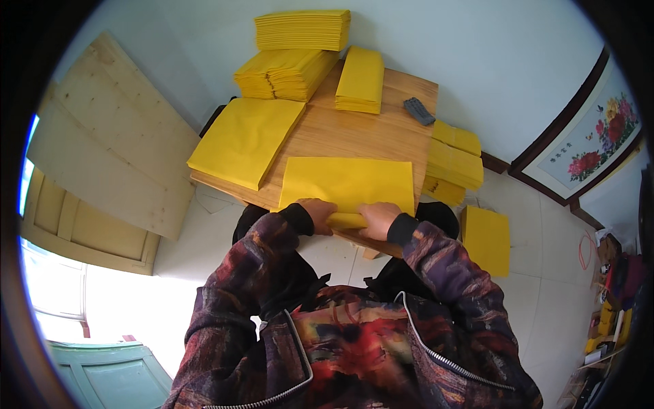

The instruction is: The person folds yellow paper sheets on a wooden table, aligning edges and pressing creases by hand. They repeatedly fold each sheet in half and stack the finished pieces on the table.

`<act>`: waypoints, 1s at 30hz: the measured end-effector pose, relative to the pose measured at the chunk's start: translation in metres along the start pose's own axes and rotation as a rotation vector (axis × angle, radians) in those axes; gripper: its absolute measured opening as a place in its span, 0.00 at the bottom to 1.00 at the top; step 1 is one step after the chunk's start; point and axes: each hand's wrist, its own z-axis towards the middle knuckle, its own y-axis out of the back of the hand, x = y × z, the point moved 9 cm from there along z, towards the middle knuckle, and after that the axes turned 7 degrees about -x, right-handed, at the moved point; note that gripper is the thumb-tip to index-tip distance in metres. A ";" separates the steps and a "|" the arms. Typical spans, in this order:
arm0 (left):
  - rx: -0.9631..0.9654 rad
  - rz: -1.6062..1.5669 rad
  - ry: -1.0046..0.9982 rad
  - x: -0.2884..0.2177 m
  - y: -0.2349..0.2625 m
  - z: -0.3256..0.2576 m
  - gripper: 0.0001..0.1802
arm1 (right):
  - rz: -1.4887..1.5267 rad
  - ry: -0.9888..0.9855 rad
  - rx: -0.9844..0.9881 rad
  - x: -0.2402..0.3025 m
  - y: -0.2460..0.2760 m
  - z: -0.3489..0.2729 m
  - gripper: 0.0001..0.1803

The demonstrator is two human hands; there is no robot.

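A wide yellow sheet (347,180) lies at the near edge of the wooden table (320,136). Its near edge is curled up into a fold between my hands. My left hand (317,215) grips this edge on the left, fingers curled round it. On the other side, my right hand (379,219) is closed on the same edge, thumb pointing inward. Whether the sheet is one layer or several, I cannot tell. To its left rests a flat stack of yellow sheets (248,140), reaching the table's left edge.
Folded yellow bundles (286,73) fill the table's back left, with another bundle (303,30) above them and a narrow stack (360,80) beside. A dark grey block (418,111) lies at the right edge. More yellow stacks (455,163) stand right of the table. A framed picture (586,136) leans nearby.
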 end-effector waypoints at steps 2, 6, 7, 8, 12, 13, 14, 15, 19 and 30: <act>-0.179 0.167 0.091 0.003 0.011 -0.006 0.23 | 0.119 0.051 0.058 -0.001 0.001 0.006 0.18; -0.139 0.065 0.090 0.006 -0.001 -0.005 0.21 | -0.112 0.053 -0.031 -0.002 0.004 0.002 0.17; -0.088 -0.003 0.032 0.006 -0.004 -0.002 0.20 | -0.136 0.065 -0.104 0.004 0.007 0.000 0.16; -0.005 -0.065 -0.006 0.007 -0.009 -0.001 0.19 | -0.174 0.066 -0.181 0.008 0.010 -0.002 0.16; -0.024 -0.039 -0.011 0.010 -0.003 0.004 0.19 | -0.119 -0.006 -0.031 -0.005 0.000 0.003 0.21; -0.094 0.025 0.038 0.011 0.000 0.001 0.19 | -0.003 -0.020 0.155 -0.008 -0.013 0.007 0.24; -0.162 0.088 0.085 0.012 0.004 -0.002 0.20 | 0.059 0.014 0.142 -0.008 -0.010 0.009 0.24; -0.205 0.124 0.070 0.007 0.006 -0.003 0.20 | 0.105 0.027 0.147 -0.009 -0.009 0.010 0.23; -0.155 0.064 0.111 0.012 0.001 -0.006 0.20 | -0.150 0.065 -0.153 0.001 0.007 0.002 0.17; -0.182 0.150 0.135 0.009 0.008 -0.010 0.24 | -0.034 0.060 -0.042 0.004 0.007 -0.004 0.12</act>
